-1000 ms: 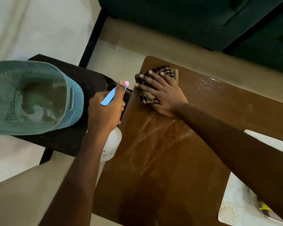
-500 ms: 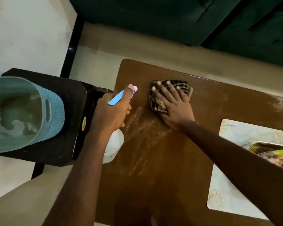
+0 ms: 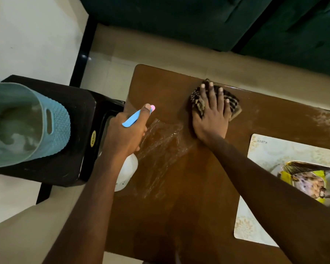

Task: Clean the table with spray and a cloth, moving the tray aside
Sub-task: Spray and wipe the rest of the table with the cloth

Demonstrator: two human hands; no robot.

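Observation:
My left hand (image 3: 125,131) grips a white spray bottle (image 3: 126,173) with a blue trigger and pink nozzle, held at the left edge of the brown table (image 3: 179,216). A wet streaked patch shines on the wood just right of the bottle. My right hand (image 3: 211,115) lies flat with fingers straight on a dark striped cloth (image 3: 197,101), pressing it onto the table near the far edge. A pale patterned tray (image 3: 259,149) sits at the table's right side with a printed packet on it.
A teal perforated basket (image 3: 36,126) rests on a black stool (image 3: 78,111) left of the table. A dark green sofa (image 3: 198,20) runs along the far side. Pale dusty marks show on the table's far right corner (image 3: 324,119).
My right hand has slid the cloth to the right along the table's far edge. The left hand keeps its grip on the bottle at the left edge. The tray has come further into view.

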